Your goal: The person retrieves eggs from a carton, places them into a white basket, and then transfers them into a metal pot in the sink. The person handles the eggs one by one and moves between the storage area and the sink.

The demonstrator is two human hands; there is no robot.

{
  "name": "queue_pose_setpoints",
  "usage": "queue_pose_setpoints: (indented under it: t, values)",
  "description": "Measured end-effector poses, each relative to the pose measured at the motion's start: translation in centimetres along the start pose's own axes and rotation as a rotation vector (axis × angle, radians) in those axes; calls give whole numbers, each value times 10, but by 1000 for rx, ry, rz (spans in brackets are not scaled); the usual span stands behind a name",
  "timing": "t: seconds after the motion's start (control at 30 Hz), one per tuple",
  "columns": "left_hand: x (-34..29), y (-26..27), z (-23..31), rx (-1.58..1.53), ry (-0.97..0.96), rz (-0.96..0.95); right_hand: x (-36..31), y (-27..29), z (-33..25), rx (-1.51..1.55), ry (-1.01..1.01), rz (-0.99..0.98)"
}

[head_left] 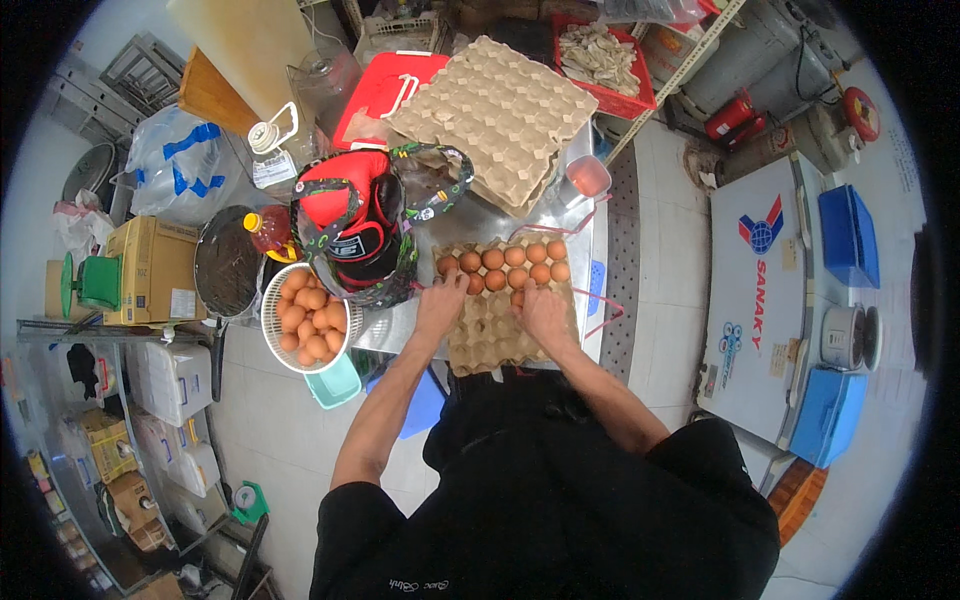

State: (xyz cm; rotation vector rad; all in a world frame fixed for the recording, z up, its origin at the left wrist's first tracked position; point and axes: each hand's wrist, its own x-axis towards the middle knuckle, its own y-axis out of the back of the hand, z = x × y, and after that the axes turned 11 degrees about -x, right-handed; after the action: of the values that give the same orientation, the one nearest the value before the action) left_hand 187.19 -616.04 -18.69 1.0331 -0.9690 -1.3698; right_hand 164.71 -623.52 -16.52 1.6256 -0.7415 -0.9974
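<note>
A grey-brown cardboard egg tray (490,345) lies on the metal table right in front of me. Brown eggs (493,259) fill most of its far rows, and the near cups hold none. My left hand (441,303) is at the tray's left side, fingers bent down at the end of the second row; what lies under them is hidden. Over the third row, my right hand (545,318) has its fingers closed round a brown egg (517,298), partly covered by the hand. To the left, a white plastic basket (272,330) holds a heap of brown eggs (315,318).
Behind the tray stands a patterned bag (365,290) with red-and-black gear inside. Stacked egg trays (495,115) lie beyond, beside a red lid (385,80). A plastic cup (587,180) stands near the table's right edge. Pink string (600,298) hangs over that edge.
</note>
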Motion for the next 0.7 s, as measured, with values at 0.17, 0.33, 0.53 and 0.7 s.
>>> queue_pose_setpoints:
  t: [0.17, 0.33, 0.53, 0.7]
  values:
    - [-9, 16, 7, -406, 234, 201, -1, -7, 3, 11, -2, 66]
    - [-26, 33, 26, -2217, 672, 172, -3, -17, 34, 699, -97, -95]
    - [-2, 30, 47, -2541, 786, 82, -26, 9, 76, 1912, -96, -541]
    - [45, 23, 73, -1782, 483, -62, -20, 30, 92, 1946, -68, -404]
